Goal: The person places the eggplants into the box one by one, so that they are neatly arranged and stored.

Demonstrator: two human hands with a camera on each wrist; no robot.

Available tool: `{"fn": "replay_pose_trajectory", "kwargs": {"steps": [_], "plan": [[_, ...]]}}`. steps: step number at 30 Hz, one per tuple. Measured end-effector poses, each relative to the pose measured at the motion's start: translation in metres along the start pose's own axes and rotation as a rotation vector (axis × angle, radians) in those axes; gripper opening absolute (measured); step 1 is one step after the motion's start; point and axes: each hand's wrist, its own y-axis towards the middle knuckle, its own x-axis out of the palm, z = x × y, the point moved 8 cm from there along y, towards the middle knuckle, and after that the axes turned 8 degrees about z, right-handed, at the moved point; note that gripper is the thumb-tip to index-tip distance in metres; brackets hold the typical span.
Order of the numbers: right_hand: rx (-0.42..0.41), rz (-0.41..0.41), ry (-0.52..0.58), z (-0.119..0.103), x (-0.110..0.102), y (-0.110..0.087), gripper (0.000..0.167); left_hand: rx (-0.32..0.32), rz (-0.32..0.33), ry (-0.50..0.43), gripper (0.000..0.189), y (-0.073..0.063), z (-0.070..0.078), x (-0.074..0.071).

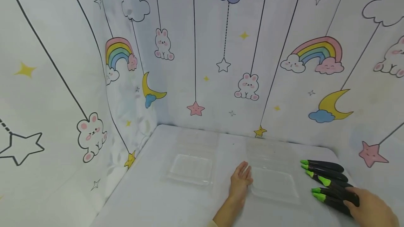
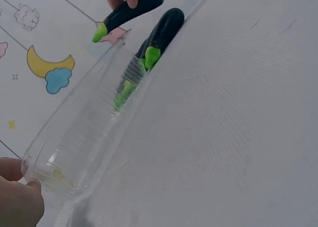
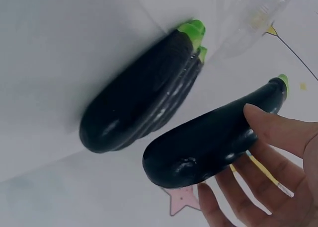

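Note:
Several dark purple eggplants with green stems (image 1: 326, 175) lie side by side at the table's right. My right hand (image 1: 355, 204) grips the thick end of one eggplant (image 1: 336, 195), thumb above and fingers beneath (image 3: 233, 152); in the left wrist view this eggplant (image 2: 129, 11) hangs above the others (image 2: 164, 33). The rest (image 3: 139, 103) stay on the table. A clear plastic tray (image 1: 274, 185) sits just left of them. My left hand (image 1: 243, 171) lies flat with straight fingers against the tray's left rim (image 2: 35, 165).
A second clear tray (image 1: 190, 169) lies to the left on the white table (image 1: 151, 199). Walls with cartoon rainbows, moons and rabbits close in the table at the back, left and right. The pile lies close to the right wall.

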Motion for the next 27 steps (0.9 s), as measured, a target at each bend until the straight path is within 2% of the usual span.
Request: {"fn": "replay_pose_trajectory", "kwargs": {"steps": [7,13,24,27], "plan": [[-0.116,0.115,0.053,-0.020,-0.020,0.003,0.060,0.003,0.003,-0.009,0.074,0.000,0.002,0.002],[-0.200,0.207,0.085,-0.034,-0.022,0.005,0.056,-0.005,0.028,-0.020,0.075,-0.001,0.002,0.000],[-0.214,0.196,0.130,-0.050,-0.022,0.011,0.058,-0.001,0.022,-0.027,0.074,-0.002,0.001,0.002],[-0.254,0.211,0.143,-0.058,-0.027,0.013,0.056,0.004,0.021,-0.019,0.073,-0.001,0.001,0.002]]}}
